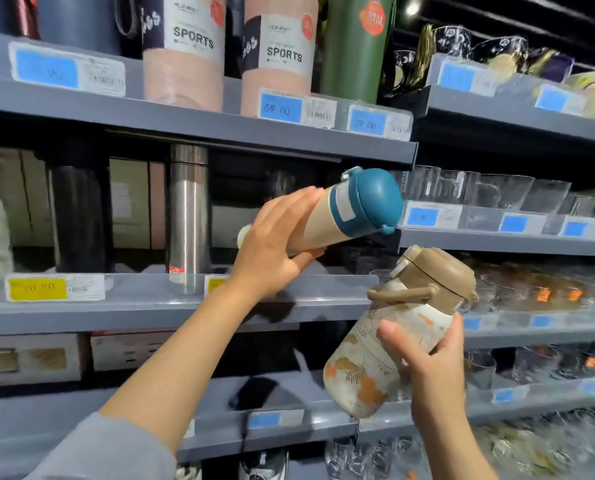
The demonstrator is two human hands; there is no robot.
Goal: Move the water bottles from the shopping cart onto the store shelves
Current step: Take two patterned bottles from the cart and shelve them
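Bottles, two of them, one per hand, both up in front of the grey shelves. Nearest: right hand wrapped round the middle of a squat cream bottle w/ orange leaf print, thumb across the front, fingers behind. Bottle tilted, base low and to the left of the grip, brown lid and brown carry loop above the grip, pointing up-right. It's held in the air, not touching any shelf, just off the edge of the lower shelf.

Further in and up-left: left hand, grey sleeve at the elbow end, grasping a slim beige bottle from below, thumb under, fingers laid along the top. That one lies nearly on its side, blue lid sticking out to the right of the grip, white base just showing past the knuckles on the left. Held above the middle shelf, not resting on it.

Behind the left grip: steel flask upright on the middle shelf, a black one further left, yellow price tag on the lip. Above: pink SPORTS bottles, green bottle, blue price tags. Right of both grips, farther back: rows of clear glasses, blurred.
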